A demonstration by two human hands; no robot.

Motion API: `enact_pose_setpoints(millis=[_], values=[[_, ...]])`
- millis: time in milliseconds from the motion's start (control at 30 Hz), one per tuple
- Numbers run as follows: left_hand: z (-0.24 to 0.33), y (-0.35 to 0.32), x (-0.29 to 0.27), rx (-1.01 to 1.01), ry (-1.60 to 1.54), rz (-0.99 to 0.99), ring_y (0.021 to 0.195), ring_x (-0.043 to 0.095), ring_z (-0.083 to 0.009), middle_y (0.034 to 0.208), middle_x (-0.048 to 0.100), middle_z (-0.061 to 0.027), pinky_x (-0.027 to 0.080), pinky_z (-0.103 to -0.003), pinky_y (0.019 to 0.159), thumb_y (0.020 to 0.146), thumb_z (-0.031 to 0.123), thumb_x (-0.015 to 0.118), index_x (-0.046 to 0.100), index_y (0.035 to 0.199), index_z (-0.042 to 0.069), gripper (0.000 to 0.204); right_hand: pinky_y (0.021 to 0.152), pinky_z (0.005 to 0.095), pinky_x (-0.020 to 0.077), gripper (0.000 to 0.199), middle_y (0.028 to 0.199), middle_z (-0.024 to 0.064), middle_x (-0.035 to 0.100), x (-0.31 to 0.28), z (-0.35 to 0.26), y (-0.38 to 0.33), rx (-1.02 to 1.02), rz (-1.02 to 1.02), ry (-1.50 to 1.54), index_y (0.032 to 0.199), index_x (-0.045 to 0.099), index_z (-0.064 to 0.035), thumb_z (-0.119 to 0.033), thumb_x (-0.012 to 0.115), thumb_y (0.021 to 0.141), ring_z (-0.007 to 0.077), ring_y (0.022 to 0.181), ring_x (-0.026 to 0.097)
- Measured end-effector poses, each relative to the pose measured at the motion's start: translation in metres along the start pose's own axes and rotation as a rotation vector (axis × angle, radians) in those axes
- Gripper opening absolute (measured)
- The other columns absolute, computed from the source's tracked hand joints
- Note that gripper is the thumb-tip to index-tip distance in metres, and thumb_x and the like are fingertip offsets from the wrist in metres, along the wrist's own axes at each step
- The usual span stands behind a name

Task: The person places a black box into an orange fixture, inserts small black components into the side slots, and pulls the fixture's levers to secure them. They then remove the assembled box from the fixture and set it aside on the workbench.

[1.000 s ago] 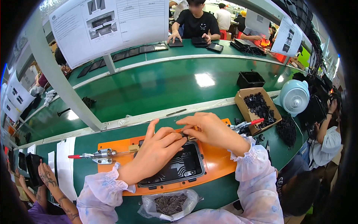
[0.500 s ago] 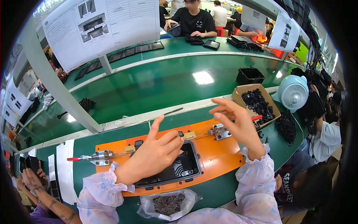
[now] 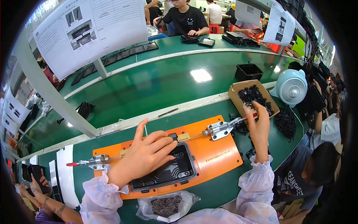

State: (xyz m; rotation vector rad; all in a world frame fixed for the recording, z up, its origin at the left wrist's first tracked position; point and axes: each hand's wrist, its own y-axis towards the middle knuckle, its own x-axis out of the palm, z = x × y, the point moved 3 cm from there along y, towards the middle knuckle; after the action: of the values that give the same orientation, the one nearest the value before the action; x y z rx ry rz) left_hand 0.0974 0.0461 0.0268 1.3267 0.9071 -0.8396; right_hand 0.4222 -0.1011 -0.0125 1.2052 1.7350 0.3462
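A black plastic case (image 3: 186, 158) with raised edges lies in an orange fixture plate (image 3: 220, 156). My left hand (image 3: 143, 158) reaches over it. One finger points upward; the others bend together onto a small black plastic part (image 3: 172, 137) at the far rim, their tips partly hidden. Beside that part sits a brass-coloured block (image 3: 183, 137) on the rod of the right toggle clamp (image 3: 220, 128). My right hand (image 3: 259, 128) pinches this clamp's red handle (image 3: 252, 116). Across the plate, the left toggle clamp (image 3: 99, 160) has its red handle pointing outward.
A bag of screws (image 3: 166, 206) lies in front of the fixture. At the right stand a cardboard box (image 3: 233, 89) of black parts, a pale blue fan (image 3: 292, 89) and a black bin (image 3: 248, 71). A grey post (image 3: 65, 100) rises at left. Co-workers sit nearby.
My right hand has come down to the right clamp's handle, from above the clamp. My left hand stays over the case, its fingers lying flatter. The view has shifted slightly.
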Motion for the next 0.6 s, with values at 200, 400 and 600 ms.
enact_pose_setpoints(millis=[200,400,600], values=[[0.008,0.006,0.003,0.009,0.014,-0.008,0.109,0.061,-0.022,0.111,0.066,-0.0022,0.026,-0.064,0.115,0.077,0.024,0.081,0.068,0.12,0.01,0.048,0.079,0.0318,0.0518,0.029,0.107,0.0106,0.063,-0.018,0.036,-0.002,0.03,0.006,-0.025,0.12,0.064,0.0001,-0.013,0.067,0.095,0.0195,0.092,0.061],[0.001,-0.006,0.004,-0.057,-0.031,-0.01,0.11,0.06,-0.0243,0.11,0.066,-0.0022,0.027,-0.063,0.114,0.074,0.02,0.082,0.068,0.12,0.009,0.049,0.079,0.0324,0.0543,0.025,0.114,0.0114,0.062,0.016,0.038,-0.009,0.118,0.006,0.129,0.118,0.063,-0.0016,-0.012,0.064,0.095,0.0218,0.097,0.063],[-0.002,0.006,0.007,-0.094,-0.062,-0.02,0.109,0.06,-0.0239,0.11,0.065,-0.0026,0.027,-0.062,0.113,0.077,0.017,0.081,0.069,0.119,0.008,0.045,0.076,0.0329,0.0573,0.036,0.106,0.01,0.065,0.012,0.02,0.014,0.459,0.089,1.27,0.138,0.048,-0.0046,-0.016,0.054,0.105,0.0154,0.082,0.066]])
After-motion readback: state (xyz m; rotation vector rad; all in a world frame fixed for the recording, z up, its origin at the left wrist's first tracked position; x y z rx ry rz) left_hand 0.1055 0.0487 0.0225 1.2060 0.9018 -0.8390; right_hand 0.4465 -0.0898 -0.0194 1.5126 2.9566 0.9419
